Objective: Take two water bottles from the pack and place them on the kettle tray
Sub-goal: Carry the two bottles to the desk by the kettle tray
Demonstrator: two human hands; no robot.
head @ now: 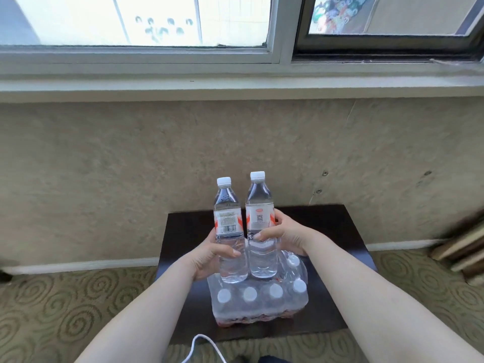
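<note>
Two clear water bottles with white caps and red-and-white labels are held upright, side by side, above the pack. My left hand (213, 254) grips the left bottle (227, 218) around its lower half. My right hand (284, 235) grips the right bottle (259, 205) at the label's lower edge. Below them lies the shrink-wrapped pack (258, 299) with several white-capped bottles inside, resting on a dark low table (327, 231). No kettle tray is in view.
The table stands against a beige textured wall (104, 166) under a window sill (235, 82). Patterned green carpet (65, 310) surrounds it. Wooden slats (463, 247) lean at the right. A white cable (201, 347) loops at the bottom edge.
</note>
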